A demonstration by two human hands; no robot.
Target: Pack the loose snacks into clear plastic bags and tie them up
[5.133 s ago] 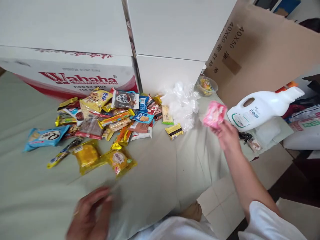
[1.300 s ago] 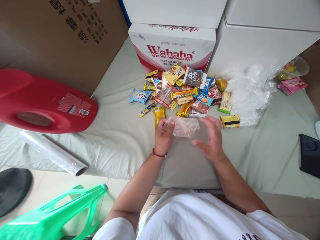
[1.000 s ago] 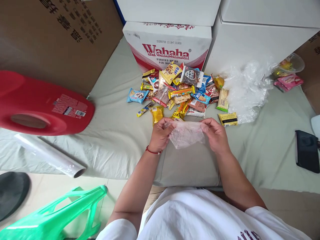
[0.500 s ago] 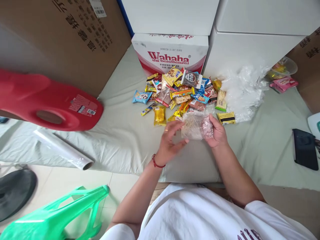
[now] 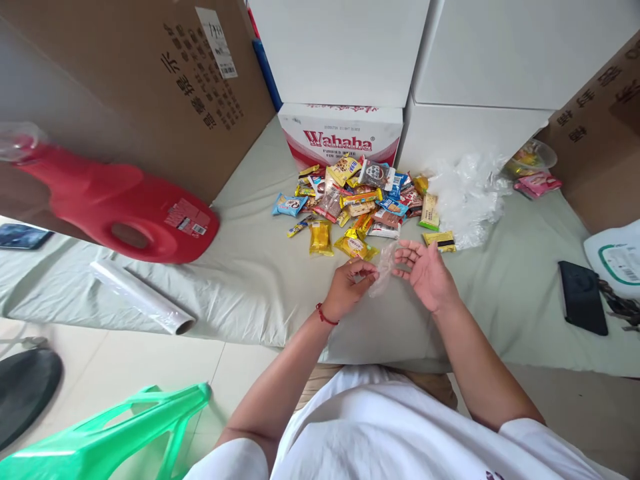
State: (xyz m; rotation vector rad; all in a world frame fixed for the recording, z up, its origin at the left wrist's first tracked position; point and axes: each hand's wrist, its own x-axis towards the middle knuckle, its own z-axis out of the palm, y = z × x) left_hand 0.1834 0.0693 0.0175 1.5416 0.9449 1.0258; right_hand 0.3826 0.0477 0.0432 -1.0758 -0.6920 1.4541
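Observation:
Between my hands hangs a small clear plastic bag, crumpled and see-through. My left hand, with a red string bracelet at the wrist, pinches its near left side between thumb and fingers. My right hand is turned palm inward with fingers spread, close beside the bag; whether its fingertips touch the plastic I cannot tell. Just beyond my hands lies a heap of wrapped snacks in many colours. A yellow snack packet is nearest the bag, and a pile of clear plastic bags lies right of the heap.
Behind the snacks stands a Wahaha carton among white boxes. To the left are a red jug and a roll of plastic film. A black phone lies at right. A green stool stands below the sheet's edge.
My right hand has let go of the reddish-wrapped packet, which no longer shows between my hands, and its fingers have spread. My left hand has closed on the clear bag. The view has shifted.

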